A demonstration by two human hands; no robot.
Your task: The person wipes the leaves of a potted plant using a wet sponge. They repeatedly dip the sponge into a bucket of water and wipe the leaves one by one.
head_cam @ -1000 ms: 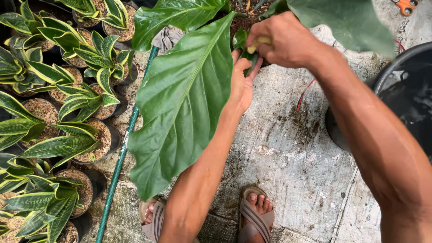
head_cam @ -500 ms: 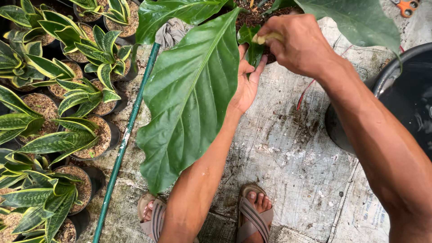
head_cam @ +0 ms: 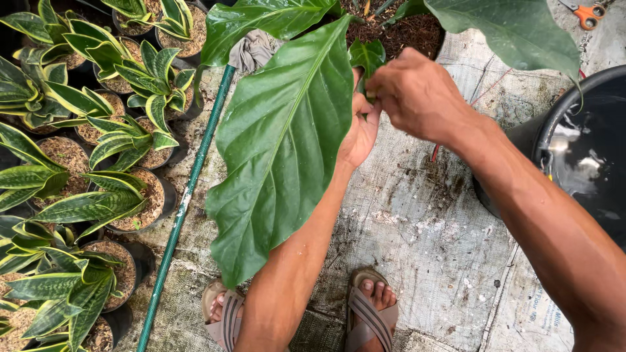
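A big glossy green leaf (head_cam: 280,150) hangs from a potted plant whose soil (head_cam: 404,29) shows at the top. My left hand (head_cam: 358,133) reaches up under the leaf's right edge and grips the stem near its base. My right hand (head_cam: 417,94) is closed around a small green leaf (head_cam: 367,57) and the stem just above the left hand. The fingertips of both hands meet at the stem, which they mostly hide.
Several small pots of striped green-yellow plants (head_cam: 98,150) crowd the left side. A green hose (head_cam: 186,202) runs diagonally across the ground. A black tub of water (head_cam: 587,150) stands at right. Orange-handled scissors (head_cam: 587,13) lie top right. My sandalled feet (head_cam: 368,313) stand on grey sacking.
Both hands have shifted slightly lower in the picture, staying together on the stem. The soil and the small leaf now show more fully.
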